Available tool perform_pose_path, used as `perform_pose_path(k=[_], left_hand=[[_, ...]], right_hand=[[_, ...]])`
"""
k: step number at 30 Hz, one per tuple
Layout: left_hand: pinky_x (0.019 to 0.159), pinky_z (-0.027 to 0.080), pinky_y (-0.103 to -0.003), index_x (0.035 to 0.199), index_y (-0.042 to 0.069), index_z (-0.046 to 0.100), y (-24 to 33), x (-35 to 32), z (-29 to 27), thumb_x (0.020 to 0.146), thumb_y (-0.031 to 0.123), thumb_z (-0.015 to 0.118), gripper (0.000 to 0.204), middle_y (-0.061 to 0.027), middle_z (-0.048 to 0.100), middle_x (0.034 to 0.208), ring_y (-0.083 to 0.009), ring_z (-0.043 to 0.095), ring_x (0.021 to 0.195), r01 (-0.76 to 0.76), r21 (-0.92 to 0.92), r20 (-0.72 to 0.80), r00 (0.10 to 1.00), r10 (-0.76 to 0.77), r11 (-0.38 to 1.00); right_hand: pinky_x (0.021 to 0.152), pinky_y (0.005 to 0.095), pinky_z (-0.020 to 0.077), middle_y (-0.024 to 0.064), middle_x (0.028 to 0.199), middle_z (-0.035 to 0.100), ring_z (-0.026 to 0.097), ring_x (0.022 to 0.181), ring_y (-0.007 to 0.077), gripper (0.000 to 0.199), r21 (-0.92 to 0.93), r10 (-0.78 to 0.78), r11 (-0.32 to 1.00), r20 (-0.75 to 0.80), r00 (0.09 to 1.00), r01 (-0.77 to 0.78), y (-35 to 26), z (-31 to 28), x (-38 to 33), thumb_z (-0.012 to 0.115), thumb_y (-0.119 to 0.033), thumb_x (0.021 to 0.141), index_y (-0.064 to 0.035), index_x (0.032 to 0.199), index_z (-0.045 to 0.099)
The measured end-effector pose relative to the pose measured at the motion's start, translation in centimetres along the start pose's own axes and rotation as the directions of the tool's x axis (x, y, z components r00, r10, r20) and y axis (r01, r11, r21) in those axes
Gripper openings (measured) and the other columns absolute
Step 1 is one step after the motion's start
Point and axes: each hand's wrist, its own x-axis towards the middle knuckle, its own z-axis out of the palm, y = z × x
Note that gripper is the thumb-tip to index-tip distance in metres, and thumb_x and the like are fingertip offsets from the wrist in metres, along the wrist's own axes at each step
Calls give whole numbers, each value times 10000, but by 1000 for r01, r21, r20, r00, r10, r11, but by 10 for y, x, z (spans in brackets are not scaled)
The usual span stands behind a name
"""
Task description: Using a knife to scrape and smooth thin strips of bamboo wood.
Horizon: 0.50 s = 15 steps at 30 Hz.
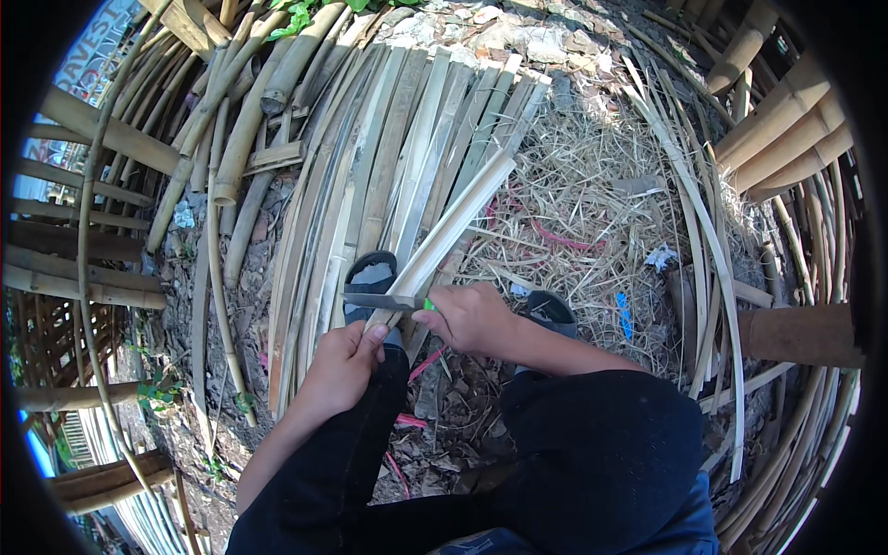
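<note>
My left hand [347, 361] is closed around the near end of a split bamboo strip [453, 227], just above my left knee. The strip slants away from me to the upper right, its pale inner side showing. In my right hand [467, 316] is a knife [384, 301] with a green part at its handle. Its blade points left and lies across the strip, a little beyond my left fingers. Whether the edge has cut into the bamboo I cannot tell.
Many split bamboo strips [370, 157] lie side by side ahead of me. Shavings [583, 213] cover the ground to their right. Bamboo poles [222, 171] stand and lean at left, thicker ones [786, 129] at right. Pink string [412, 421] lies between my feet.
</note>
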Motion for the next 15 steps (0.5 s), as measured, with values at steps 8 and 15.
perform_pose_path(k=[8,15], left_hand=[[524,418,-336,753,-17,582,3,-6,-2,1034,334,491,459,-74,517,552,-163,503,507,-16,86,-51,998,20,996],[503,357,-260,750,13,576,4,-6,-5,1033,374,495,466,15,480,580,-75,424,519,-7,47,-28,1000,8,999]], right_hand=[[399,404,464,96,503,557,580,411,270,444,-354,165,920,-35,986,-166,40,-18,0,566,-420,958,-47,718,571],[581,507,478,250,616,592,605,611,455,514,-125,618,752,-208,758,-647,119,-66,5,412,-388,1032,19,779,598]])
